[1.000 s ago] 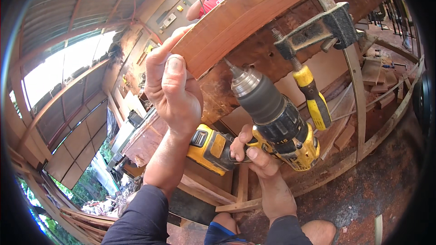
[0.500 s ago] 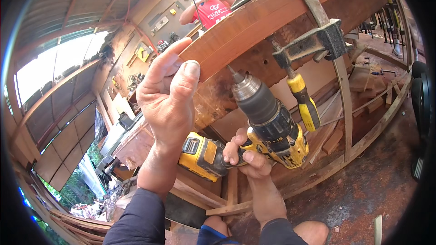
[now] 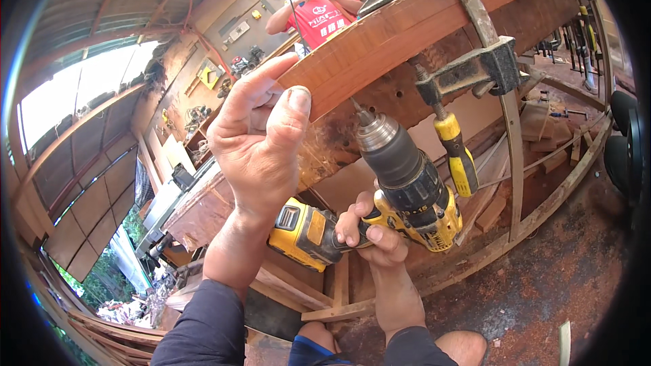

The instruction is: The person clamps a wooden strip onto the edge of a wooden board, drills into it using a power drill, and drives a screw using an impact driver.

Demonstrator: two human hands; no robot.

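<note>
My left hand (image 3: 261, 125) pinches the near end of a long reddish-brown wooden board (image 3: 400, 41), thumb on its face and fingers behind. In my right hand (image 3: 376, 234) is a yellow and black cordless drill (image 3: 407, 169), gripped by the handle and pointing up and away. Its thin bit (image 3: 357, 105) ends at the board's lower edge; whether it touches the wood I cannot tell. To the right, a bar clamp (image 3: 498, 71) with a yellow and black screw handle (image 3: 456, 152) crosses the board.
Behind the board is a stained wooden bench side (image 3: 332, 142) with several round holes. A curved wooden frame piece (image 3: 529, 227) runs below right. Wood offcuts (image 3: 495, 211) lie beneath. A person in a red top (image 3: 322, 20) stands at the back. Sawdust covers the floor (image 3: 529, 298).
The board end, my left hand and the drill's front sit slightly farther right in the picture. Both grips are the same.
</note>
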